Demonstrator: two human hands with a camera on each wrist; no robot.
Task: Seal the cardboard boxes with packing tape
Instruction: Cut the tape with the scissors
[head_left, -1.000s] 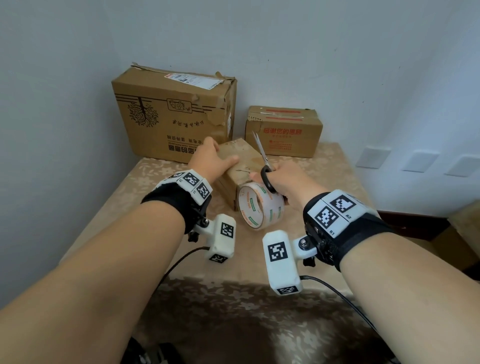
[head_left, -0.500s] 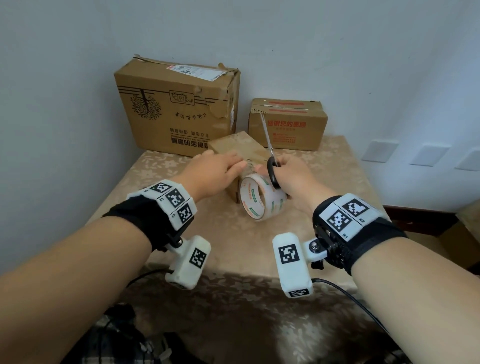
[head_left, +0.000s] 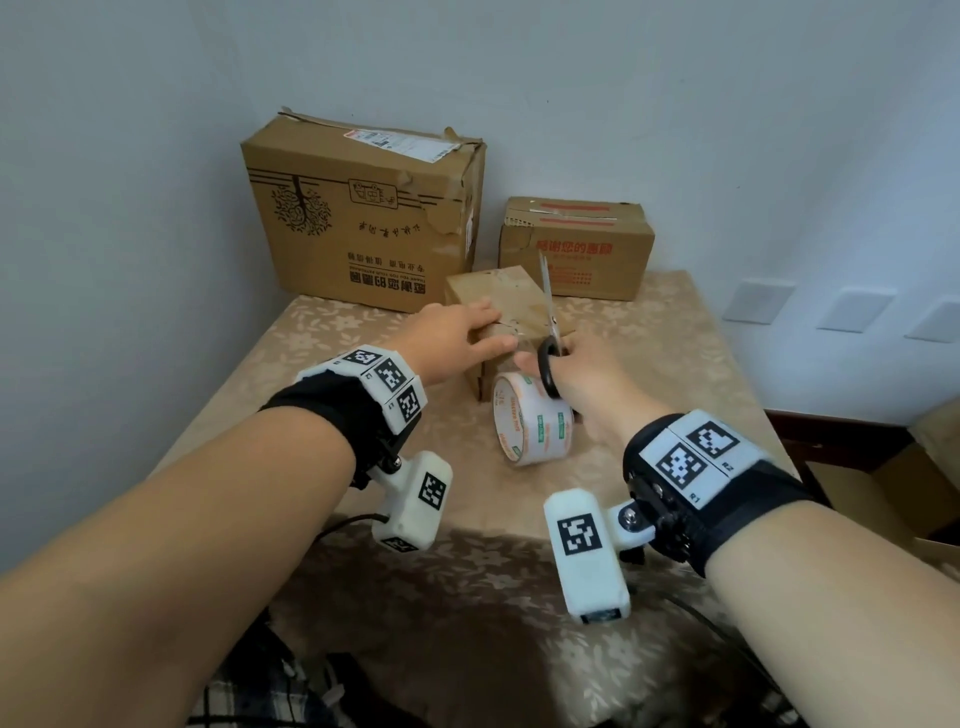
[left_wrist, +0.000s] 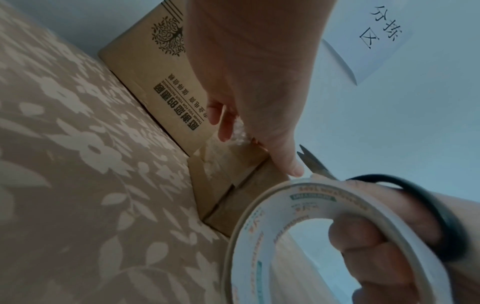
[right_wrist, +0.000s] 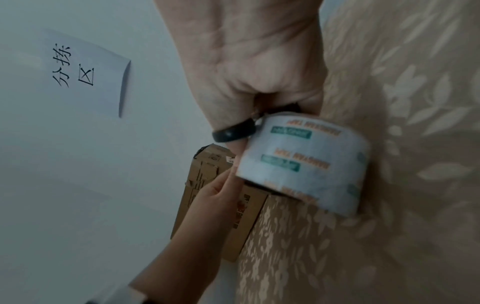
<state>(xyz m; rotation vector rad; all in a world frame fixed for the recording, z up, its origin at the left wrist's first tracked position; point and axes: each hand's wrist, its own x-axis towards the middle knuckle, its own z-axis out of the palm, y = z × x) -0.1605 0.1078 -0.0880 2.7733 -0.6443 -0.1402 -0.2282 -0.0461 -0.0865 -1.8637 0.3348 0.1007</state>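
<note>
Standing on the worktop (head_left: 332, 332), the small cardboard box (head_left: 498, 291) looks light, so the left hand (head_left: 447, 338) lies flat on top. The right hand (head_left: 587, 374) grips the stiff tape roll (head_left: 530, 426) through its core, also scissors (head_left: 548, 312).

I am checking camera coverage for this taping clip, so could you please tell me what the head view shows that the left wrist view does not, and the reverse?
Only the head view shows the red-printed box against the wall, the large box's shipping label and both wrist bands.

Only the left wrist view shows the paper sign on the wall and fingers curled through the tape roll's core.

Both show the left hand on the small box, the right hand holding the tape roll and scissors, and the large box.
</note>
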